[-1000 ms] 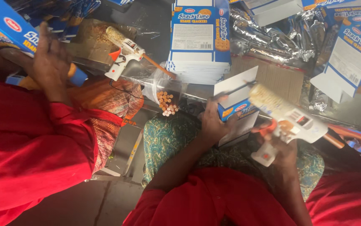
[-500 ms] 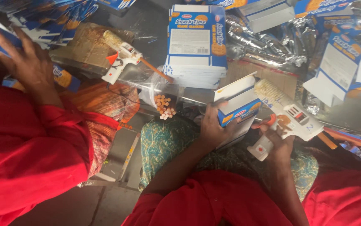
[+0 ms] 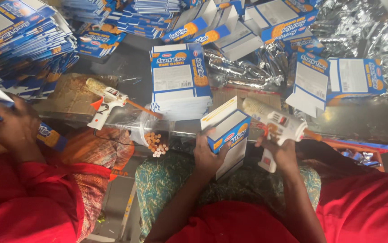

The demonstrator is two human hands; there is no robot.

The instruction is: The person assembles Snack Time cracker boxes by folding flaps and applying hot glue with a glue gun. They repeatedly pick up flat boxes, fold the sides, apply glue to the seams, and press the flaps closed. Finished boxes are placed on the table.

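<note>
The left hand [image 3: 209, 155] grips one blue rectangular cardboard carton [image 3: 231, 135] and the right hand [image 3: 280, 150] clasps one white plastic glue gun [image 3: 278, 126] just right of the carton, with a second glue gun [image 3: 106, 105] lying left, past a flat carton stack [image 3: 178, 81].

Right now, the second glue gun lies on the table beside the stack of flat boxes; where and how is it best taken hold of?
Probably by its white handle, which sticks out toward the table's near edge. The glue gun lies on its side, its orange nozzle pointing right toward the stack of flat boxes. Come from the near side, away from the nozzle, and mind the black cord below the handle.
</note>
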